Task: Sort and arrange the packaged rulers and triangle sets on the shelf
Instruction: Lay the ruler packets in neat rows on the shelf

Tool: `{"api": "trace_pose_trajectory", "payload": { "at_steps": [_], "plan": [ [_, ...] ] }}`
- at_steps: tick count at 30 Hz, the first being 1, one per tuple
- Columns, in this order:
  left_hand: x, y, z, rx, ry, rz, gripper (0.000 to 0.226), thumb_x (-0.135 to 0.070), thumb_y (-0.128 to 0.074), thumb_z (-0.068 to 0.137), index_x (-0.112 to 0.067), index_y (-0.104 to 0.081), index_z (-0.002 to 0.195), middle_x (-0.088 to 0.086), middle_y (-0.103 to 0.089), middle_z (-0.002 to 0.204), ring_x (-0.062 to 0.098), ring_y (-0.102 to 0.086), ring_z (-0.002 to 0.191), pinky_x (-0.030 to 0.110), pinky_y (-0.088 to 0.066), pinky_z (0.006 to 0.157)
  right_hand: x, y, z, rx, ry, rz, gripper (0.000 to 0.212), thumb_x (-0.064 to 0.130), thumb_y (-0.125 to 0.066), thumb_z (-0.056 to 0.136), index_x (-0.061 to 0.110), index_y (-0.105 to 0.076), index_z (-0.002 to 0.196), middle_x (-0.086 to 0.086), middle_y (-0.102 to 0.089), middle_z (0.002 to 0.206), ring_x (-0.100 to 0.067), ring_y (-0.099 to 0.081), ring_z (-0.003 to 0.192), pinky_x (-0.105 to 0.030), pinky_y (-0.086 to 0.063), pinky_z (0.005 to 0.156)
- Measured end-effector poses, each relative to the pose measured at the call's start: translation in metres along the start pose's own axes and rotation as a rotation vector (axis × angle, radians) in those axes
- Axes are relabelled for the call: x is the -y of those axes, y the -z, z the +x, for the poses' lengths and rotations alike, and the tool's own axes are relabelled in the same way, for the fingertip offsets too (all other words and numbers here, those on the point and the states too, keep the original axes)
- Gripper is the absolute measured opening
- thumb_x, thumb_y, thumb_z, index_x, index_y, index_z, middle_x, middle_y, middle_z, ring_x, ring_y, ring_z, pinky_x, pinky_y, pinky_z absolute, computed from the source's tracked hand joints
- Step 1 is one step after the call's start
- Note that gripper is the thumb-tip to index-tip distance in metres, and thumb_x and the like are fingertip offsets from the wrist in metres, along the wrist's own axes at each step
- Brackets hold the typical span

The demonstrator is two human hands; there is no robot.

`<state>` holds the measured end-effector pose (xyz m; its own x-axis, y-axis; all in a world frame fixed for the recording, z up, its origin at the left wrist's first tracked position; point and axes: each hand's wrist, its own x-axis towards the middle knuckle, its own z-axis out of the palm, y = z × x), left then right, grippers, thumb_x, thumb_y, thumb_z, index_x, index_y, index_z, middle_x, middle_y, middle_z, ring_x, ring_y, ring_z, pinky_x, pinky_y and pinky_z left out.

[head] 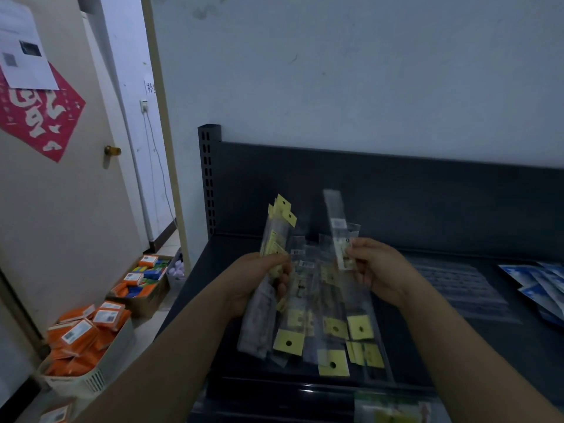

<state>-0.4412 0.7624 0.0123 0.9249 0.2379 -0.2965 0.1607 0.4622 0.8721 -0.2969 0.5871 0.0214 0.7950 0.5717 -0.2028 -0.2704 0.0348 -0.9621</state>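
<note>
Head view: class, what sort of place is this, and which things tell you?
Probably a stationery shop's stockroom: a dark metal shelf, a bunch of packaged rulers over it, and boxes of orange packs on the floor by a door.

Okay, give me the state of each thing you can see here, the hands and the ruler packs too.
left hand, grips ruler bundle
right hand, pinches single ruler pack, near upright
loose ruler packs, lying spread on shelf
blue packets, lying overlapped on shelf
</note>
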Motion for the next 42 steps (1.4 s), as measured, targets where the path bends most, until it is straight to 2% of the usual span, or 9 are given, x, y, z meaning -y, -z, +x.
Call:
{"api": "trace_pose_trajectory", "payload": {
  "at_steps": [7,17,21,25,29,33,36,39,42],
  "plan": [
    [0.008,-0.003,-0.004,0.047,-0.126,0.253,0.029,-0.020,-0.079,0.070,-0.008,-0.065,0.093,0.007,-0.062,0.079,0.016,-0.056,0.067,0.027,-0.048,0.060,0.007,-0.016,-0.003,-0.052,0.029,0.401,0.007,0.000,-0.054,0.092,0.000,-0.060,0.093,-0.013,-0.068,0.085,-0.018,-0.065,0.077,-0.021,-0.057,0.054],
    [-0.010,0.005,-0.012,-0.121,-0.158,0.043,0.004,-0.001,-0.060,0.090,-0.003,-0.060,0.094,0.008,-0.066,0.073,0.012,-0.057,0.058,0.018,-0.050,0.048,0.000,-0.003,-0.013,-0.068,0.056,0.397,0.009,0.014,-0.060,0.089,0.010,-0.062,0.080,-0.001,-0.068,0.065,-0.007,-0.061,0.050,-0.018,-0.053,0.048],
    [-0.014,0.014,-0.011,-0.162,-0.157,-0.057,0.002,-0.002,-0.061,0.089,-0.001,-0.062,0.091,0.009,-0.064,0.074,0.011,-0.058,0.058,0.017,-0.052,0.047,-0.001,0.012,-0.011,-0.136,0.084,0.293,0.008,0.009,-0.056,0.091,0.013,-0.061,0.088,0.000,-0.061,0.069,-0.002,-0.051,0.045,-0.012,-0.039,0.037],
    [-0.007,0.006,-0.001,-0.106,-0.169,-0.174,0.005,-0.008,-0.066,0.086,-0.005,-0.063,0.088,0.007,-0.063,0.072,0.010,-0.059,0.058,0.017,-0.051,0.048,-0.011,0.002,-0.011,-0.046,0.084,0.278,0.018,0.001,-0.061,0.088,0.008,-0.060,0.104,-0.007,-0.062,0.077,-0.006,-0.060,0.053,-0.016,-0.051,0.047],
    [0.002,-0.011,0.011,-0.136,-0.223,-0.138,0.009,-0.012,-0.062,0.091,-0.002,-0.063,0.092,0.009,-0.067,0.071,0.015,-0.065,0.055,0.023,-0.052,0.048,-0.019,-0.027,-0.020,0.071,-0.031,0.026,0.016,0.000,-0.066,0.083,0.002,-0.062,0.099,-0.008,-0.069,0.070,-0.010,-0.064,0.053,-0.020,-0.052,0.047],
    [-0.009,-0.008,0.018,-0.118,-0.197,-0.299,0.028,-0.015,-0.050,0.099,0.004,-0.054,0.120,0.013,-0.072,0.103,0.023,-0.072,0.083,0.034,-0.058,0.061,-0.022,-0.028,-0.020,0.021,0.071,-0.344,0.012,0.018,-0.077,0.077,0.012,-0.068,0.072,-0.002,-0.068,0.071,-0.012,-0.060,0.063,-0.023,-0.047,0.057],
    [-0.022,0.006,0.012,-0.217,-0.166,-0.239,0.014,-0.016,-0.055,0.096,-0.002,-0.055,0.094,0.011,-0.066,0.077,0.021,-0.064,0.063,0.034,-0.058,0.056,-0.027,-0.016,-0.013,-0.130,0.247,-0.602,0.041,0.042,-0.078,0.073,0.018,-0.067,0.104,0.000,-0.065,0.105,-0.016,-0.060,0.099,-0.026,-0.051,0.079],
    [-0.023,0.011,0.003,-0.283,-0.045,0.252,0.021,-0.021,-0.070,0.086,-0.003,-0.058,0.083,0.008,-0.053,0.063,0.014,-0.050,0.046,0.023,-0.048,0.044,-0.040,-0.009,-0.007,-0.080,0.051,-1.097,0.103,0.079,-0.065,0.058,0.039,-0.028,0.145,-0.006,-0.021,0.155,-0.029,-0.020,0.142,-0.048,-0.025,0.115],
    [-0.008,0.005,0.006,-0.227,0.067,0.687,0.027,-0.022,-0.079,0.077,-0.001,-0.062,0.079,0.010,-0.060,0.061,0.019,-0.056,0.051,0.027,-0.048,0.051,-0.049,-0.009,-0.004,-0.006,0.047,-1.221,0.100,0.078,-0.060,0.065,0.043,-0.015,0.148,-0.004,-0.002,0.159,-0.029,-0.005,0.146,-0.049,-0.009,0.118]
  ]
}}
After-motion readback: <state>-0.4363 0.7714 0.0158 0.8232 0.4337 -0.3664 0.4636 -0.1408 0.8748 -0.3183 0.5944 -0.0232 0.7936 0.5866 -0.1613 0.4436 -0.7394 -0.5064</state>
